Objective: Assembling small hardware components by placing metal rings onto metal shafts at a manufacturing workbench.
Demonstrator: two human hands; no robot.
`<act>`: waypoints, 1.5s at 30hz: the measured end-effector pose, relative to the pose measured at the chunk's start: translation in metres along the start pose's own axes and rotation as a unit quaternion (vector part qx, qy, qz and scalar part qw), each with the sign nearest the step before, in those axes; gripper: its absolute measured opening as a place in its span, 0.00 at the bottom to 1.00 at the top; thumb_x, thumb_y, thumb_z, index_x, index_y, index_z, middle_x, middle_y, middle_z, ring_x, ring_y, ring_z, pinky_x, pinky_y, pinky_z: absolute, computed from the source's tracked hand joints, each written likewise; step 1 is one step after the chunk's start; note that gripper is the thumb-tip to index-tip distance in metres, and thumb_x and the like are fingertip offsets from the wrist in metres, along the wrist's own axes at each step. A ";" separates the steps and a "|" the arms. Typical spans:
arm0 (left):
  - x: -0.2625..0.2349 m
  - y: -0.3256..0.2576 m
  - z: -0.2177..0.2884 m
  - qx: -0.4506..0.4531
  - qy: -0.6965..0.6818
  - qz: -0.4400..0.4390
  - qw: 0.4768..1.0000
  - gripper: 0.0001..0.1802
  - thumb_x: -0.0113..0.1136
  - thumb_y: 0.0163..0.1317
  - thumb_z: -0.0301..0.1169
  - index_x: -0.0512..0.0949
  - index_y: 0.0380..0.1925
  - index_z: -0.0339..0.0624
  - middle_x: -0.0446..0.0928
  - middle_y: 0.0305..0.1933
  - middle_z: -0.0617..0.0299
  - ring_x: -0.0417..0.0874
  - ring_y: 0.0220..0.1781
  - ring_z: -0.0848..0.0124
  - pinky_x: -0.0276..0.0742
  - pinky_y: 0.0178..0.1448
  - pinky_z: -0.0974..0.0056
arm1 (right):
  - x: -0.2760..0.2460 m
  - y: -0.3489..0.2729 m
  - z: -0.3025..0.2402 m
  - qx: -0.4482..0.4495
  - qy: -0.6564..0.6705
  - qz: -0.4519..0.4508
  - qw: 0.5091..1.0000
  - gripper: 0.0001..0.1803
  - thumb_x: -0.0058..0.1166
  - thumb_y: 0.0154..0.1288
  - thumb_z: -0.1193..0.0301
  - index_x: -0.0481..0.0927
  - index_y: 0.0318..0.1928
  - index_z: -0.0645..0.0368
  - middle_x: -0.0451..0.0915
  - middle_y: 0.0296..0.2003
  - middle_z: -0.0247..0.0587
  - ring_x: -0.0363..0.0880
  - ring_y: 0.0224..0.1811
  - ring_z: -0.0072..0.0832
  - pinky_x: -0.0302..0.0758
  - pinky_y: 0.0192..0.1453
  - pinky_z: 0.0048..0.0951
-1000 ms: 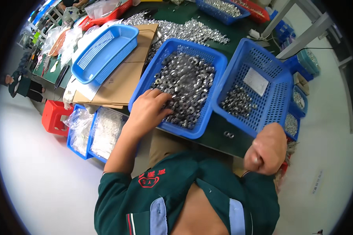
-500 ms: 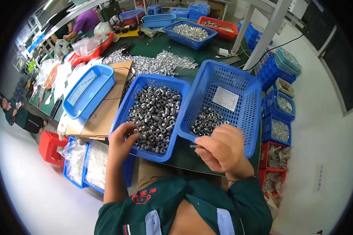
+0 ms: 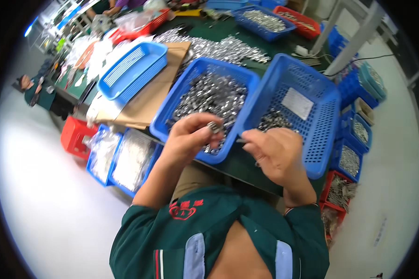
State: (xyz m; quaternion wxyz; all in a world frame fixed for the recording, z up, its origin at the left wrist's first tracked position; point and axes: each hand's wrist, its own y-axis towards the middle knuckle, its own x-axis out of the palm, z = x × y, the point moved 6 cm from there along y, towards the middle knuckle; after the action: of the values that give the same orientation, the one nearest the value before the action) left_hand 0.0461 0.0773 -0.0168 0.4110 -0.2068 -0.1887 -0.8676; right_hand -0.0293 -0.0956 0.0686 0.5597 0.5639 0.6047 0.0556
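Observation:
My left hand [image 3: 187, 139] pinches a small ring-shaped metal part [image 3: 212, 126] between thumb and fingertips, over the near end of a blue basket [image 3: 159, 115]. Many shiny metal rings [image 3: 208, 95] fill that basket. At the near edge of a second blue basket [image 3: 317, 135], my right hand [image 3: 279, 153] is closed on a thin grey metal piece whose tip [image 3: 241, 140] points towards the left hand. The rest of that piece is hidden in the fist. A smaller heap of rings [image 3: 273, 120] and a white paper slip [image 3: 297, 103] lie inside the second basket.
An empty light blue basket [image 3: 132, 74] rests on cardboard [image 3: 171, 76] to the left. Loose silvery parts [image 3: 226, 49] spread across the green table behind. Stacked bins [image 3: 351, 160] stand along the right, beside a white post [image 3: 354, 39]. Other people [image 3: 35, 90] are at the far left.
My left hand has risen from the ring-filled basket, a metal ring now in its fingers, and moved towards my right hand. The right hand keeps its thin piece. The whole view has shifted.

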 end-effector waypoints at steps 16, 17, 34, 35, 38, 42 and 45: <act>0.011 0.009 -0.029 -0.035 -0.117 -0.006 0.992 0.19 0.59 0.65 0.29 0.75 0.54 0.33 0.81 0.43 0.54 0.80 0.39 0.70 0.76 0.45 0.68 | 0.007 -0.001 0.010 0.046 -0.051 0.008 0.998 0.11 0.62 0.56 0.75 0.76 0.39 0.61 0.76 0.24 0.40 0.76 0.24 0.38 0.70 0.28 0.36; 0.013 0.010 -0.030 -0.035 -0.118 -0.008 0.992 0.18 0.60 0.65 0.29 0.75 0.53 0.33 0.81 0.43 0.54 0.80 0.39 0.70 0.76 0.44 0.68 | 0.008 -0.002 0.011 0.038 -0.054 0.004 0.998 0.11 0.61 0.56 0.75 0.76 0.39 0.61 0.76 0.23 0.40 0.76 0.23 0.38 0.70 0.28 0.36; 0.019 0.017 -0.012 0.073 0.002 -0.015 0.997 0.12 0.64 0.61 0.27 0.80 0.43 0.31 0.81 0.38 0.52 0.81 0.33 0.68 0.77 0.39 0.65 | 0.016 -0.008 0.022 0.147 0.098 0.029 0.984 0.05 0.57 0.64 0.72 0.77 0.35 0.60 0.76 0.20 0.39 0.75 0.18 0.33 0.67 0.21 0.31; 0.019 0.016 -0.012 0.081 0.009 -0.017 0.997 0.12 0.64 0.61 0.27 0.80 0.43 0.31 0.81 0.39 0.51 0.81 0.33 0.67 0.77 0.40 0.65 | 0.021 -0.012 0.029 0.224 0.179 0.015 0.958 0.06 0.55 0.67 0.71 0.77 0.34 0.61 0.76 0.19 0.38 0.75 0.16 0.30 0.67 0.20 0.28; 0.020 0.014 -0.008 0.098 0.024 -0.022 0.995 0.13 0.64 0.61 0.27 0.80 0.42 0.30 0.80 0.40 0.50 0.81 0.34 0.66 0.78 0.40 0.65 | 0.026 -0.014 0.031 0.331 0.322 -0.031 0.886 0.12 0.48 0.73 0.69 0.77 0.34 0.64 0.72 0.13 0.32 0.69 0.13 0.15 0.62 0.18 0.20; 0.022 0.013 -0.002 0.114 0.049 -0.026 0.992 0.13 0.64 0.61 0.27 0.80 0.42 0.30 0.80 0.41 0.50 0.81 0.34 0.67 0.78 0.40 0.65 | 0.035 -0.020 0.038 0.401 0.391 -0.081 0.824 0.13 0.50 0.72 0.66 0.77 0.34 0.64 0.72 0.14 0.29 0.72 0.17 0.13 0.67 0.21 0.22; 0.024 0.011 0.005 0.111 0.087 -0.027 0.990 0.12 0.64 0.61 0.27 0.79 0.42 0.30 0.80 0.39 0.51 0.81 0.33 0.69 0.77 0.39 0.66 | 0.036 -0.017 0.037 0.362 0.325 -0.064 0.871 0.10 0.53 0.69 0.70 0.77 0.33 0.64 0.75 0.17 0.35 0.74 0.18 0.21 0.68 0.22 0.25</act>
State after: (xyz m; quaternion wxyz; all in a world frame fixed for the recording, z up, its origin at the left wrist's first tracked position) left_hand 0.0424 0.0580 0.0018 0.4231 -0.0783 -0.2523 -0.8667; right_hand -0.0030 -0.0957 0.0216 0.0901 0.6373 0.7650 -0.0229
